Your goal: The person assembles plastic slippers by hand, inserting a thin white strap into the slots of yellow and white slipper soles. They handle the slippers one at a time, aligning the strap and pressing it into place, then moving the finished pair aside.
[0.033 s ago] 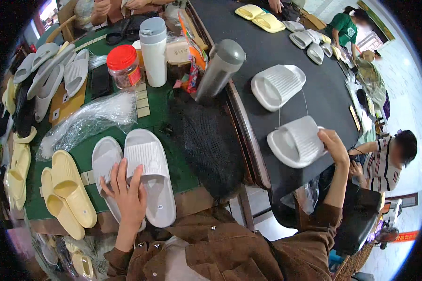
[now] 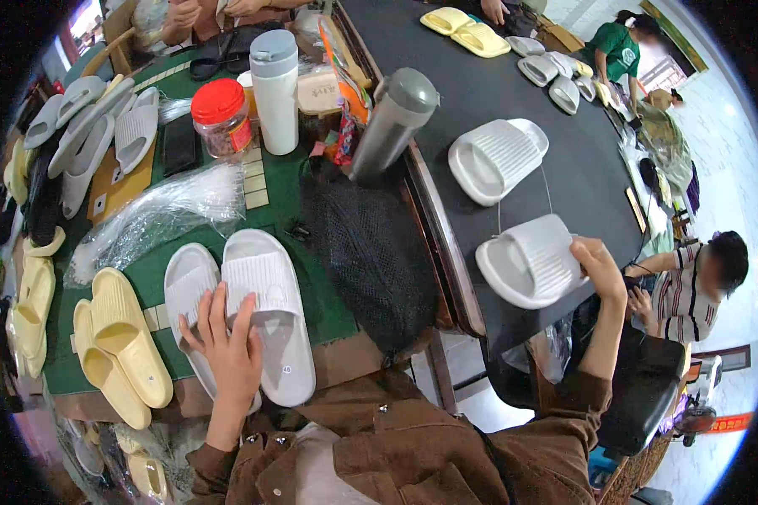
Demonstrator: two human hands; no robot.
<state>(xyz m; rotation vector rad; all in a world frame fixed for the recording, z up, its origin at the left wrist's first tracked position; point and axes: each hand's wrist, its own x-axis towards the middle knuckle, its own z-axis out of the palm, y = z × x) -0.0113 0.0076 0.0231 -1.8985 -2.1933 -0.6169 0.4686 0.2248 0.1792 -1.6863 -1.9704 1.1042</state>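
Spreads the left hand (image 2: pixel 232 358) loosely over a grey slipper pair (image 2: pixel 267 269) on the green mat (image 2: pixel 333 311), clasping nothing. Extends the right hand (image 2: pixel 600 268) outward, wrist angled inward, gripping the strap (image 2: pixel 554 250) side of a pale slipper (image 2: pixel 504 273) over the black table (image 2: pixel 598 198), near its mate (image 2: pixel 495 158).

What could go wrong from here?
Cord snag: a thin cord runs between the grey slide in the right hand and the other slide; pulling might drag that one or strain the cord.
Slip: the right hand holds the slide only by one side, so it could twist loose.
Drop: the left hand rests on a grey pair at the table's near edge; a nudge might tip it off.
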